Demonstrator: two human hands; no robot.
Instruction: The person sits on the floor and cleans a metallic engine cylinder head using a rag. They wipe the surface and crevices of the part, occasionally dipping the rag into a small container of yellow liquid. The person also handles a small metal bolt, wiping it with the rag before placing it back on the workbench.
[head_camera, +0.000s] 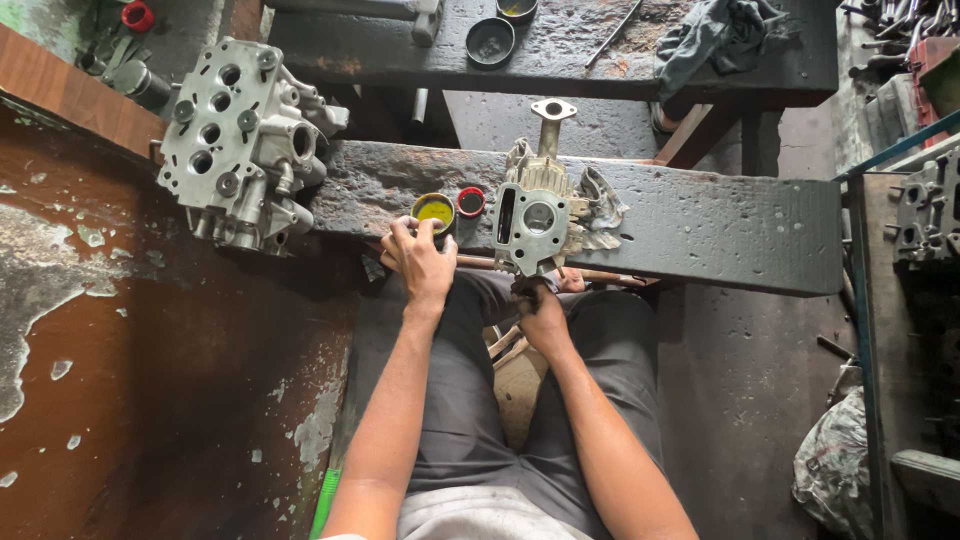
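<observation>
at ten o'clock, a large grey cylinder head (243, 143) lying on the edge of the dark bench (700, 225). near centre, left hand (420, 262) curled over a small tin of yellow paste (434, 211), fingertips on its rim; red lid (471, 201) just beside at three o'clock. then a small aluminium engine casting (540, 215), right hand (540, 312) gripping its lower edge at six o'clock, fingers mostly hidden.

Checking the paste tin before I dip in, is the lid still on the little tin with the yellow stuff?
No, the small round tin stands open with yellow paste showing, and its red lid lies beside it on the dark bench.
</observation>
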